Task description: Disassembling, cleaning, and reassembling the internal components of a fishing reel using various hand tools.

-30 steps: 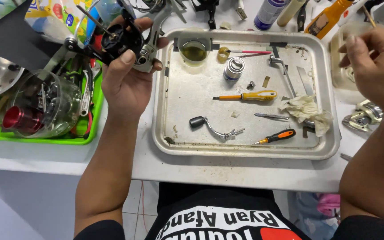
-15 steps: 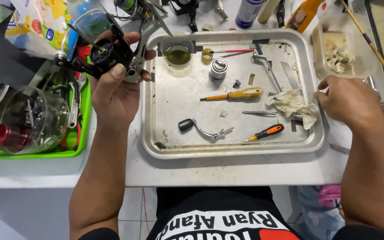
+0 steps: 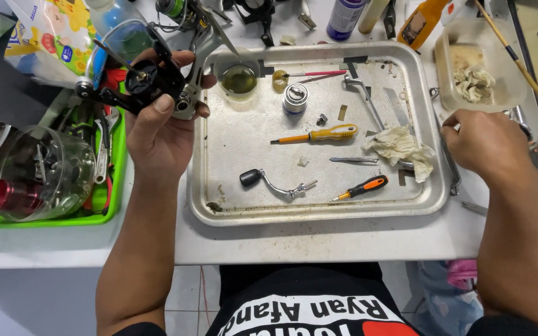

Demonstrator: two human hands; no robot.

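My left hand point(image 3: 157, 124) grips a black and silver fishing reel body point(image 3: 151, 81), held up over the left edge of a metal tray point(image 3: 219, 211). My right hand point(image 3: 487, 146) rests on the table at the tray's right rim, fingers curled against the rim; whether it holds anything is hidden. In the tray lie a yellow-handled screwdriver point(image 3: 322, 134), an orange and black screwdriver point(image 3: 362, 186), a reel crank handle with a black knob point(image 3: 272, 183), tweezers point(image 3: 353, 160), a crumpled rag point(image 3: 400, 149), a small silver spool point(image 3: 295, 99) and a cup of dark oil point(image 3: 239, 79).
A green tray point(image 3: 104, 214) at the left holds tools and a clear bowl point(image 3: 45, 174) with a red part. A plastic tub point(image 3: 477, 74) with wadding and a brush stands at the back right. Bottles and reel parts crowd the far edge.
My right hand has come down from the upper right to the tray's right rim. My left hand keeps the reel body and has shifted only slightly.
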